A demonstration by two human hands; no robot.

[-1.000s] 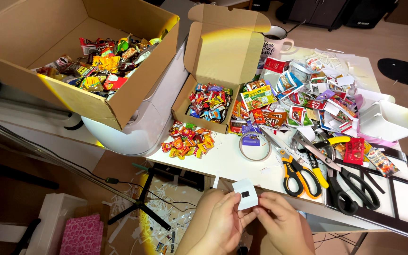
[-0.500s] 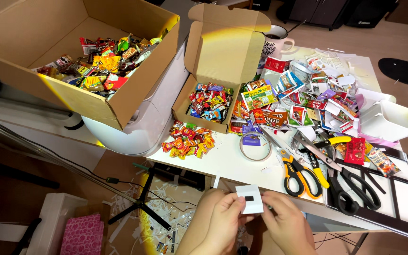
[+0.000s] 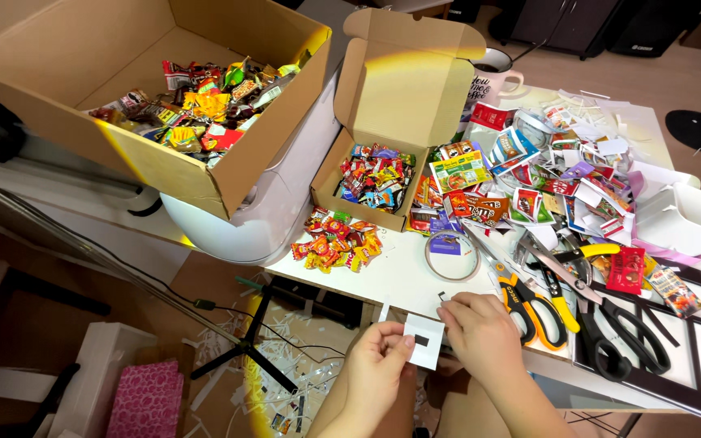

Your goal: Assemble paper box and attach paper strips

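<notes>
A large cardboard box (image 3: pixel 204 174) of mixed sweets stands far left; the left hand (image 3: pixel 376 362), below the table edge (image 3: pixel 383 284), pinches a small white card (image 3: pixel 423 341) with a dark square on it. Just right, the right hand (image 3: pixel 480 328) grips the card's other edge with curled fingers; yellow-handled scissors (image 3: pixel 529 304) lie beside it.
</notes>
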